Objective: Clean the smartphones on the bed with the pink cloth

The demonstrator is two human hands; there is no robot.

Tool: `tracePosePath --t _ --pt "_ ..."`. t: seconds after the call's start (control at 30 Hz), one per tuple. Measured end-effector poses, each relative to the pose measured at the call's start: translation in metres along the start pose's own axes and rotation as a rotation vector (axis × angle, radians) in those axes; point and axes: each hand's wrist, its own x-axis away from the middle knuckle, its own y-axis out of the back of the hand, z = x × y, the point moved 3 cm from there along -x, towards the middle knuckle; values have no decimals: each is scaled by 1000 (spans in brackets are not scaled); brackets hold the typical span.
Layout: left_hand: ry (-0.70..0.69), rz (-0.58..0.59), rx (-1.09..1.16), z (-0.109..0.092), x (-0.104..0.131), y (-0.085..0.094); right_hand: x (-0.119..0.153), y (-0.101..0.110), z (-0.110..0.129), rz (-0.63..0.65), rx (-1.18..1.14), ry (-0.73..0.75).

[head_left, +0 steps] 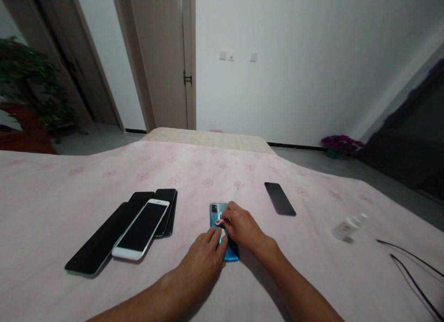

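A blue phone [231,253] lies back up on the pink flowered cloth, its camera block at the far left corner. My left hand [204,252] rests on the phone's left side, fingers lying on it and slightly apart. Over the phone's upper part, my right hand [241,225] pinches a small pinkish-white piece, perhaps cloth [219,222], against the back. Part of the phone is hidden under both hands. To the left is a group of dark-screened phones, with a white-framed phone [141,229] on top.
A black phone [280,199] lies right of my hands. Farther right are a small clear bottle [348,227] with a white top and dark cables [412,278]. The flowered cloth [194,183] reaches a far edge, with a door [161,58] and wall beyond.
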Motion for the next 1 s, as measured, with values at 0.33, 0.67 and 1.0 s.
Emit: tracePosePath --t 0.33,0.67,1.0 --pt "6 -17 -2 -1 1 0 2 2 -20 -57 -94 -75" --pt "65 -65 28 -1 5 -3 28 15 -17 8 -208 -59" --pt "137 -35 -18 -3 -8 -3 40 26 -26 183 -350 -12"
